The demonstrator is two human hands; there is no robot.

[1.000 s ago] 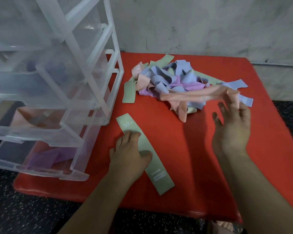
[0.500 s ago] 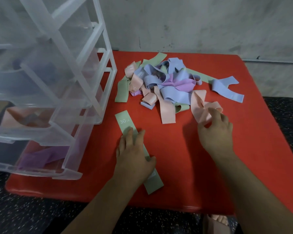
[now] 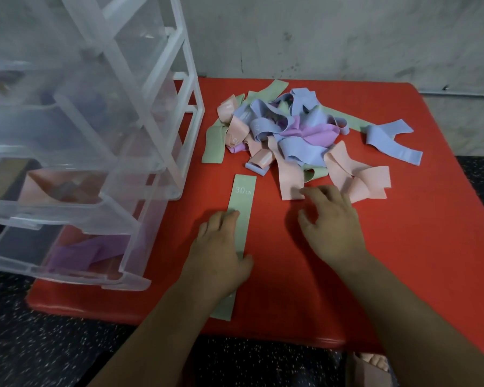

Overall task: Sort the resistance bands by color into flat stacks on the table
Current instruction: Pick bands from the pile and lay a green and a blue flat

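Note:
A tangled pile of resistance bands in green, pink, blue and purple lies at the back of the red table. One green band marked "30 LB" lies flat near the front. My left hand rests palm down on it. A twisted pink band lies at the pile's near edge. My right hand hovers just in front of it with fingers spread, a fingertip touching another pink band's end. A blue band lies apart at the right.
A clear plastic drawer unit stands on the table's left side, its lower drawers pulled out with pink and purple bands inside. A grey wall runs behind the table. Dark speckled floor and a foot show below the front edge.
My right hand has let go of the pink band and drawn back toward me. The pink band now lies twisted on the table. My left hand stays on the green band.

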